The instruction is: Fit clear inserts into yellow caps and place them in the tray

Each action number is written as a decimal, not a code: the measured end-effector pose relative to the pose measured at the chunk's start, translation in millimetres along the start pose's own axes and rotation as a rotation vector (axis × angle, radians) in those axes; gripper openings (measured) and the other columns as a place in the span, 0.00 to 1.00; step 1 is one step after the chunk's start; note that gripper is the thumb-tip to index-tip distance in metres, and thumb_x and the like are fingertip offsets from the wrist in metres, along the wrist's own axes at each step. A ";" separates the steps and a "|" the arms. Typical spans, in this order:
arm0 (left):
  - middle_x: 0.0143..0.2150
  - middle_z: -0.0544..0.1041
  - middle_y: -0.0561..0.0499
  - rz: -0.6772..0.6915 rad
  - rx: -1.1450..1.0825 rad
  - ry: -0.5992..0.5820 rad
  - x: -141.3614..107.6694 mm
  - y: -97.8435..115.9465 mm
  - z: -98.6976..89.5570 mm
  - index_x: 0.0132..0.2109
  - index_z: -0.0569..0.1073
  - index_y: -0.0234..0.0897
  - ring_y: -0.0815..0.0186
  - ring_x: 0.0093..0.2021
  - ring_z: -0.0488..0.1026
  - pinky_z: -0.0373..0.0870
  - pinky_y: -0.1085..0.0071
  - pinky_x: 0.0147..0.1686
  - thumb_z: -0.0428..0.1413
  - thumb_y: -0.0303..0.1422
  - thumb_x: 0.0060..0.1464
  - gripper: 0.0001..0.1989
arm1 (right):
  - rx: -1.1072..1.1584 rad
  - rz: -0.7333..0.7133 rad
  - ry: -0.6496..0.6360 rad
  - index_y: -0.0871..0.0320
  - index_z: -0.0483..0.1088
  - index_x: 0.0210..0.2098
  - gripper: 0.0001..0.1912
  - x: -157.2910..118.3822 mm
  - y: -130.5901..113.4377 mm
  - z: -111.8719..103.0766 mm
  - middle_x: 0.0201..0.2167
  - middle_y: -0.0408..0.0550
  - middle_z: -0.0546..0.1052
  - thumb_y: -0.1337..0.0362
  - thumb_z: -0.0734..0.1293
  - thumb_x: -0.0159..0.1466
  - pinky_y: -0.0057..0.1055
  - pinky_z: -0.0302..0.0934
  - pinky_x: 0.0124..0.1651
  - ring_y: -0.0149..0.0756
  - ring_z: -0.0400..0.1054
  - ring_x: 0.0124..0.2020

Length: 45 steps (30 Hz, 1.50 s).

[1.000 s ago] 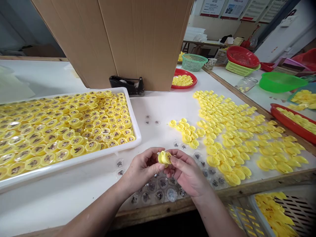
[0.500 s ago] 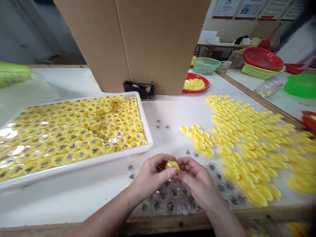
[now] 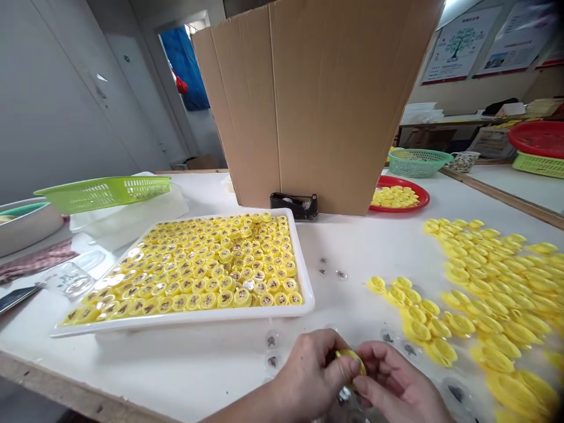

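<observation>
Between the two hands, a small yellow piece (image 3: 352, 359) is sitting at the fingertips, right of the white tray (image 3: 307, 288). The left hand (image 3: 315, 370) is pinching it, thumb and fingers nearly closed; the right hand (image 3: 396, 382) is curling loosely, its fingertips meeting the piece's right side.

White table (image 3: 198, 352), wooden edging. Brown cardboard sheet (image 3: 308, 106), upright on it. Grey wall (image 3: 66, 88) at left; beside it, an opening showing blue cloth (image 3: 187, 67). Posters (image 3: 462, 46) on the pale right-hand wall (image 3: 471, 97). Rear table (image 3: 458, 121) beneath. Bright light (image 3: 456, 7), upper right.
</observation>
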<state>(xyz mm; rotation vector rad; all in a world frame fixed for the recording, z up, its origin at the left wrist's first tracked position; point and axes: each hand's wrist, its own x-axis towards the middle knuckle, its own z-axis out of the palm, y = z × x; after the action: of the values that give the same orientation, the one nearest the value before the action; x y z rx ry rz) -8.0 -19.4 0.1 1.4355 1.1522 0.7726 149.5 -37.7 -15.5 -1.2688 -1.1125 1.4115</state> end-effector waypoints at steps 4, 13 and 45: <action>0.29 0.72 0.49 -0.018 -0.262 -0.119 0.0 -1.5 0.8 0.39 0.73 0.29 0.69 0.26 0.67 0.64 0.73 0.28 0.55 0.46 0.52 0.20 | 0.109 -0.019 0.048 0.58 0.73 0.32 0.14 -0.6 1.2 -2.4 0.26 0.43 0.74 0.58 0.75 0.49 0.25 0.61 0.27 0.31 0.66 0.27; 0.42 0.75 0.46 0.207 -0.104 -0.111 -4.3 2.3 -10.9 0.46 0.73 0.36 0.65 0.40 0.72 0.70 0.71 0.39 0.58 0.35 0.54 0.13 | 0.217 -0.199 -0.100 0.55 0.71 0.38 0.12 -5.3 1.4 -8.3 0.34 0.43 0.76 0.66 0.73 0.54 0.28 0.63 0.38 0.31 0.68 0.35; 0.36 0.76 0.48 0.563 0.864 0.140 25.7 44.4 -83.5 0.41 0.73 0.36 0.65 0.37 0.71 0.69 0.70 0.38 0.57 0.30 0.49 0.10 | 0.344 -0.029 -0.031 0.55 0.64 0.47 0.21 -1.0 11.4 -12.0 0.29 0.48 0.76 0.53 0.68 0.59 0.30 0.62 0.29 0.35 0.68 0.28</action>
<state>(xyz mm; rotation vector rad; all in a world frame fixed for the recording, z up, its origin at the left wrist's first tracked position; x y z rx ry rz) -66.2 35.7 56.5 2.5317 1.2668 0.7927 160.9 -40.2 -27.3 -0.9840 -0.8581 1.5279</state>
